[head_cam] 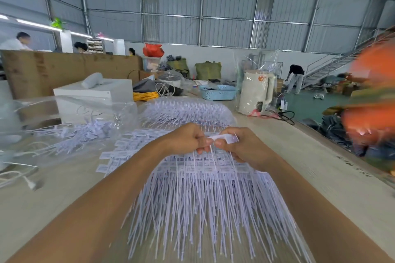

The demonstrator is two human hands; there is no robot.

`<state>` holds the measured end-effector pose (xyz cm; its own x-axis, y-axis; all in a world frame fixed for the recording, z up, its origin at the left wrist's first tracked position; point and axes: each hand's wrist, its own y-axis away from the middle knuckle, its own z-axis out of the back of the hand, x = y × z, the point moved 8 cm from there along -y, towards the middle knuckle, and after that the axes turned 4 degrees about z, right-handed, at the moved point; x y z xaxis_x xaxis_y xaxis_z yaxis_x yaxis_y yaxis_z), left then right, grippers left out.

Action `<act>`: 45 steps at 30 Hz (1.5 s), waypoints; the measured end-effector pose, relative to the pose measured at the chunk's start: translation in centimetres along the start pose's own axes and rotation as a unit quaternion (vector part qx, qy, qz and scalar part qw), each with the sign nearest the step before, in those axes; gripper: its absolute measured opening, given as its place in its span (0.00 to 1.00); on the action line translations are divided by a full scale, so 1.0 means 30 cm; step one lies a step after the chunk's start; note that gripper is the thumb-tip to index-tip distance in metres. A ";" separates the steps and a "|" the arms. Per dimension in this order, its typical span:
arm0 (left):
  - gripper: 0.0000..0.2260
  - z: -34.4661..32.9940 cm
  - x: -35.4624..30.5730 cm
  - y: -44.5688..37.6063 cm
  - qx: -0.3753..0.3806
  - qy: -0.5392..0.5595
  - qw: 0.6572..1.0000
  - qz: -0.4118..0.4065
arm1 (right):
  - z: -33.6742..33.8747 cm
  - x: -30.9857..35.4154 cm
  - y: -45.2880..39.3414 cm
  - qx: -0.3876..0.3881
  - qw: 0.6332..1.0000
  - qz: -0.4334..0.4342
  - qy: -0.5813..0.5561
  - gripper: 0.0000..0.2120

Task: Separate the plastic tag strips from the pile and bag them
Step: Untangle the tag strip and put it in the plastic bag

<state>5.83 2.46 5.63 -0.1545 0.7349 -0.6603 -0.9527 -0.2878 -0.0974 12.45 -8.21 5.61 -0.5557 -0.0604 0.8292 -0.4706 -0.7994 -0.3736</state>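
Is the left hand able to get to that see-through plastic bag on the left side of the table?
Probably yes. The clear plastic bag lies on the left hand's side with bare table between them, but that hand is pinching a white tag strip with the right hand.

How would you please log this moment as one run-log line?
left hand: pinching tag strip | right hand: pinching same strip | pile: on table, beneath hands | bag: left, partly filled

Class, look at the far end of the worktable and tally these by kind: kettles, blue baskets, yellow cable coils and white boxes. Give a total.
Kettle: 1
Blue basket: 1
Yellow cable coil: 1
White box: 1
Total: 4
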 end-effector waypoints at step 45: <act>0.10 0.065 0.032 0.037 -0.018 -0.064 0.998 -0.005 | -0.042 -0.029 -0.045 -0.047 0.996 -0.024 -0.070 0.09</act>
<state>4.12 4.03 6.35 -0.1794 0.8095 -0.5591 -0.9450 -0.2998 -0.1308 12.71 -6.31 4.87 -0.4336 -0.1115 0.8942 -0.5601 -0.7440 -0.3644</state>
